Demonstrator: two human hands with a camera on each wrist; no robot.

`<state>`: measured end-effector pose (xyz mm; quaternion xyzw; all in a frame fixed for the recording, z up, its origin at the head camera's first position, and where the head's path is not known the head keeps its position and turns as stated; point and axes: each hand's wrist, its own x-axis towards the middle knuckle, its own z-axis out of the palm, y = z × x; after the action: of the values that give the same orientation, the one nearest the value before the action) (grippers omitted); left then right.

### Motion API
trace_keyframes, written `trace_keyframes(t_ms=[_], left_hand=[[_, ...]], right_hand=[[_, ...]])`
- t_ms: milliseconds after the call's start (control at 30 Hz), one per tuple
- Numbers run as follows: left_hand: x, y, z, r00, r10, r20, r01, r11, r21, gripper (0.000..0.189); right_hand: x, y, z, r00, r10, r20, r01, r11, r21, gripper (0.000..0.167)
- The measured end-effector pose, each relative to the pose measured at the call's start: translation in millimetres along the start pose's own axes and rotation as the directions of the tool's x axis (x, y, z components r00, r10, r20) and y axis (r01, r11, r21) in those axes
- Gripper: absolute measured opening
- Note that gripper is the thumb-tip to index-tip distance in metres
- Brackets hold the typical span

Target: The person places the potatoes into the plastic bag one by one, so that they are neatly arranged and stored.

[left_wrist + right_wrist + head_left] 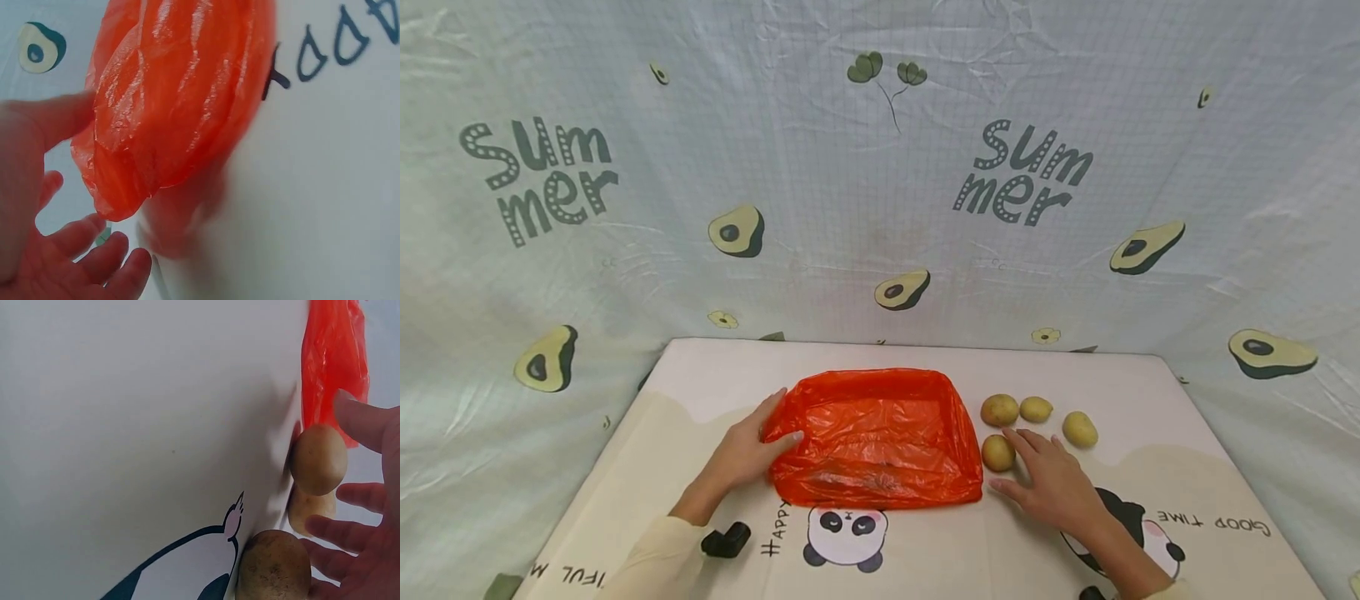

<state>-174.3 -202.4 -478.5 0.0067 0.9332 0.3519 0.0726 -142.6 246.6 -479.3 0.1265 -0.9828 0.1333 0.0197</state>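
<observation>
A red plastic bag (880,433) lies in the middle of the table, its mouth spread wide in a boxy, tray-like shape. My left hand (747,446) is at the bag's left edge; in the left wrist view its thumb (69,115) touches the red film while the other fingers are loosely spread. On the right, my right hand (1045,479) reaches over the table with fingers parted around the nearest potato (998,453), which sits close to the bag's right side. Behind it are a larger potato (1000,410), a small potato (1036,409) and another potato (1079,429) farther right.
The pale table (715,367) has a printed cover with a panda (846,537) in front of the bag. A hanging curtain (820,167) printed with avocados and lettering stands behind the table and along both sides.
</observation>
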Motion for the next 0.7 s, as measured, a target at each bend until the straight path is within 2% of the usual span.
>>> trace_keyframes(t_ms=[200,367,567,700], left_hand=[[4.0,-3.0,-3.1,0.998,-0.061,-0.025,0.057,0.992,-0.112,0.080],[9.0,-4.9,-7.8,0.996,-0.085,-0.035,0.077,0.979,-0.189,0.075],[14.4,-11.1,-9.6,0.994,-0.106,-0.005,0.101,0.958,-0.269,0.071],[16.6,-17.0,-9.1,0.993,-0.117,0.031,0.120,0.930,-0.348,0.069]], right_hand=[[6.0,-1.3,-1.3,0.999,0.014,0.031,-0.014,1.000,0.012,0.074],[10.5,-3.4,-3.2,0.999,0.020,0.039,-0.021,0.999,0.030,0.072],[13.7,-3.0,-0.2,0.999,0.036,0.034,-0.038,0.998,0.042,0.070],[16.4,-2.9,0.9,0.999,0.041,0.032,-0.043,0.998,0.039,0.070]])
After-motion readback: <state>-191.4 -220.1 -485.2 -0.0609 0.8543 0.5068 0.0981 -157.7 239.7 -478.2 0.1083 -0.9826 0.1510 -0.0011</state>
